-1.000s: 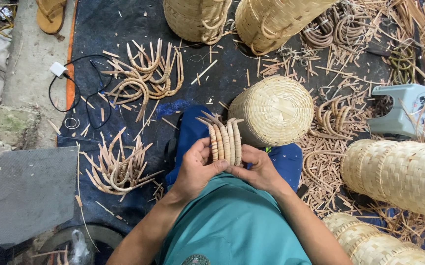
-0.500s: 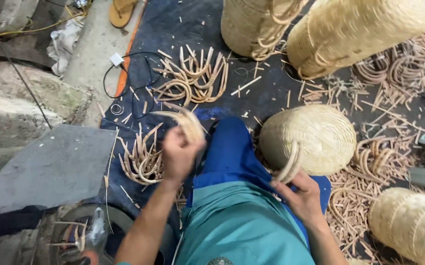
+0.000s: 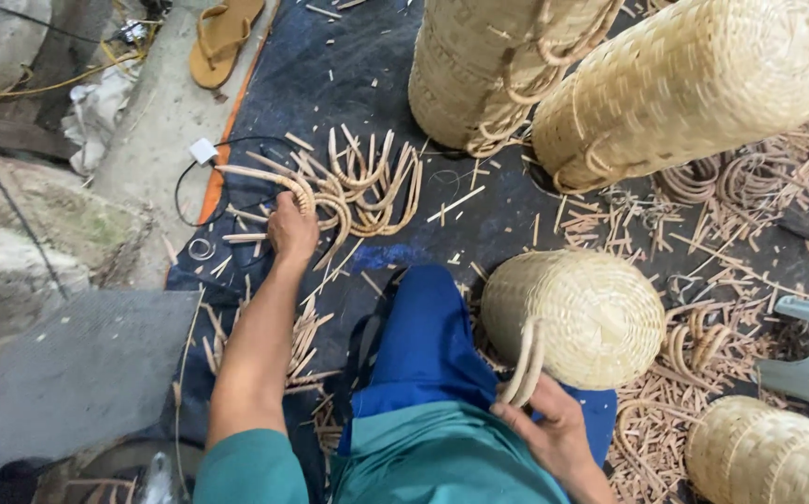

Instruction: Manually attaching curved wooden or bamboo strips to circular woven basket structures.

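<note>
Head view: left hand [image 3: 290, 227] grips cane strips [image 3: 260, 175]; right hand [image 3: 554, 431] grips curved strips [image 3: 526, 362]; dark mat [image 3: 330, 75].

Hands among curved pale rattan pieces on a dark blue floor mat [image 3: 330, 75]

Left hand [image 3: 290, 229] grips curved rattan strips [image 3: 264, 177] at ten o'clock; right hand [image 3: 554, 434] holds two bent pieces [image 3: 526, 362] beside a round woven straw basket [image 3: 577, 313].

the woven basket [image 3: 577, 313] was pale straw, tightly plaited; curved cane pieces [image 3: 367, 191] were tan. the mat [image 3: 320, 84] was dark navy; the trouser leg [image 3: 423, 345] was bright blue.

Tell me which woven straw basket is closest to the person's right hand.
The round domed woven straw basket by the blue-clad knee, just above the right hand; the tall baskets stand farther off.
</note>
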